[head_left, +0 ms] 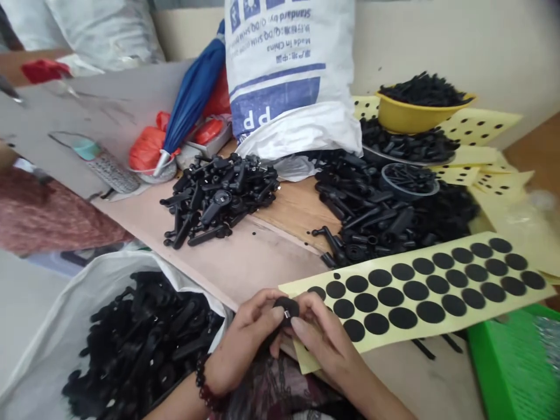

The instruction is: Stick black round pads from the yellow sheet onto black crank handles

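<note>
Both hands meet at the table's front edge around a small black part (286,308) with a round end and a shiny metal bit in its middle. My left hand (251,329), with a dark bead bracelet on its wrist, grips it with thumb and fingers from the left. From the right, my right hand (321,332) pinches the same part, its thumb near the metal bit. The rest of the part is hidden by the fingers. Just right of the hands lies a yellow sheet (420,265) with rows of round black stickers, partly under my right hand.
A white sack (98,280) of black parts stands lower left. Piles of black parts (219,201) lie on the table, beside a yellow bowl (406,115), a clear bowl (409,189), a blue umbrella (188,96) and a large white bag (293,76). A green crate (503,356) is lower right.
</note>
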Available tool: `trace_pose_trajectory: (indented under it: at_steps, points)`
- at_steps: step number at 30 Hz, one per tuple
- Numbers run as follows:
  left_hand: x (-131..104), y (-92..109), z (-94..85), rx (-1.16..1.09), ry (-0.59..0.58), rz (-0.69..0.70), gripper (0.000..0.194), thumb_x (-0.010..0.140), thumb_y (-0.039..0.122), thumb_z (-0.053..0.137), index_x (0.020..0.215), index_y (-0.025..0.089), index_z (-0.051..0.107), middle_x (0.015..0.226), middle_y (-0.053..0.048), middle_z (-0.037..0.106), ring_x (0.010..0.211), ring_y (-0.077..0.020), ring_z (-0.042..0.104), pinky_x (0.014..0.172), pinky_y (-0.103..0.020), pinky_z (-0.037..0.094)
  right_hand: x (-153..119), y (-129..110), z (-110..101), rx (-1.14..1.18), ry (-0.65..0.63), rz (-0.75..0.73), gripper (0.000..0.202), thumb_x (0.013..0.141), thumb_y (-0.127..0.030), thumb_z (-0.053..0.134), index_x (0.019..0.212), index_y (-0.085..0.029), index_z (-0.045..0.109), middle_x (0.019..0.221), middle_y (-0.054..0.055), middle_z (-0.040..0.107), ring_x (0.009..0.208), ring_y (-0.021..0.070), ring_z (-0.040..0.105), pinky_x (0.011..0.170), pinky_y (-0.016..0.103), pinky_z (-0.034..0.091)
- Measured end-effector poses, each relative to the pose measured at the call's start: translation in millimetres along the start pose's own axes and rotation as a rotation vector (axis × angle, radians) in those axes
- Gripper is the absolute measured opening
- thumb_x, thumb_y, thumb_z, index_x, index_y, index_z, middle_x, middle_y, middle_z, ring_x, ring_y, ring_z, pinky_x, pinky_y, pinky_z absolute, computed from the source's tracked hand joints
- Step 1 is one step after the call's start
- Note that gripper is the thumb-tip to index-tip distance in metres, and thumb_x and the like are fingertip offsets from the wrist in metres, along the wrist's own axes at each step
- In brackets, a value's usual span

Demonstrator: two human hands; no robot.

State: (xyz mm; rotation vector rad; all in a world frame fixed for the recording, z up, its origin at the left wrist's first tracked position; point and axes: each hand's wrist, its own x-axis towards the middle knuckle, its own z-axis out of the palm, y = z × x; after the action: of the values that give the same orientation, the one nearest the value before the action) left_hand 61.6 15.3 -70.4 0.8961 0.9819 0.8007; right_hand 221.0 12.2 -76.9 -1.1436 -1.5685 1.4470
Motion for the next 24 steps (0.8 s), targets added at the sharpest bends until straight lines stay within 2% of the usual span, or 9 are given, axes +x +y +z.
trace_pose_trajectory:
  at_steps: [2,4,6,8,11,13,15,20,24]
  points:
    - [1,0,2.2,0.119,-0.024,0.035,0.031,0.084,0.040,0.060,0.106,0.018,0.058,0.078,0.000,0.062,0.053,-0.0077,0.049,0.053,-0.019,0.040,2,-2,-1,-0.066,0.033,-0.010,0.024,0.095,-0.038,0.035,0.078,-0.023,0.042,0.070,-0.002,0.047,0.065,0.0156,0.049,0.059,0.027,0.039]
    - [-1,2,0.3,0.304,-0.022,0.094,0.028,0.083,0.032,0.061,0.108,0.021,0.060,0.093,-0.002,0.066,0.071,-0.0130,0.058,0.065,-0.021,0.047,1,-7,-2,-0.238,0.026,-0.064,0.022,0.096,-0.031,0.032,0.079,-0.022,0.044,0.072,0.000,0.049,0.066,0.0169,0.049,0.062,0.029,0.040]
    - [-8,8,-11.9,0.488,0.004,0.133,0.028,0.081,0.028,0.062,0.108,0.023,0.063,0.102,-0.002,0.068,0.092,-0.0191,0.061,0.082,-0.024,0.048,-2,-11,-7,-0.430,-0.038,-0.148,0.014,0.092,-0.024,0.037,0.084,-0.022,0.047,0.080,0.004,0.054,0.074,0.0200,0.051,0.068,0.033,0.041]
    - [-19,20,-36.1,0.635,0.067,0.106,0.031,0.077,0.033,0.066,0.107,0.024,0.065,0.102,-0.002,0.070,0.099,-0.0233,0.061,0.088,-0.027,0.047,-8,-12,-16,-0.525,-0.086,-0.191,0.007,0.089,-0.019,0.043,0.089,-0.022,0.050,0.089,0.007,0.058,0.083,0.0227,0.053,0.073,0.036,0.043]
    - [-40,41,-78.6,0.800,0.328,0.009,0.041,0.067,0.042,0.073,0.105,0.027,0.066,0.092,0.003,0.071,0.090,-0.0241,0.062,0.078,-0.027,0.048,-17,-7,-36,-0.513,0.030,-0.129,0.008,0.091,-0.019,0.043,0.088,-0.022,0.051,0.087,0.005,0.058,0.083,0.0215,0.055,0.073,0.033,0.043]
    - [-51,51,-91.8,0.794,0.475,-0.057,0.043,0.070,0.047,0.069,0.108,0.027,0.063,0.080,0.005,0.069,0.070,-0.0180,0.060,0.062,-0.023,0.046,-20,-2,-46,-0.469,0.094,-0.096,0.014,0.093,-0.021,0.042,0.082,-0.023,0.050,0.083,0.004,0.057,0.078,0.0197,0.055,0.070,0.031,0.042]
    - [-56,54,-85.2,0.702,0.462,-0.097,0.046,0.072,0.050,0.067,0.109,0.024,0.060,0.071,0.004,0.064,0.057,-0.0131,0.052,0.052,-0.020,0.040,-20,0,-48,-0.426,0.072,-0.099,0.015,0.093,-0.022,0.042,0.081,-0.023,0.051,0.082,0.003,0.056,0.077,0.0189,0.055,0.069,0.030,0.041]
    - [-37,36,-32.5,0.368,0.068,-0.064,0.036,0.072,0.044,0.069,0.094,0.017,0.061,0.064,0.004,0.050,0.052,-0.0079,0.037,0.045,-0.017,0.031,-12,-17,-25,-0.259,-0.093,-0.114,0.017,0.095,-0.030,0.040,0.086,-0.023,0.052,0.085,0.002,0.055,0.079,0.0175,0.054,0.071,0.028,0.040]
    - [-24,25,-14.5,0.251,-0.065,0.001,0.030,0.077,0.041,0.067,0.092,0.017,0.059,0.068,0.003,0.048,0.058,-0.0082,0.038,0.050,-0.018,0.032,-8,-26,-14,-0.119,-0.137,-0.034,0.021,0.097,-0.039,0.037,0.097,-0.025,0.052,0.085,0.000,0.056,0.079,0.0159,0.053,0.071,0.026,0.039]
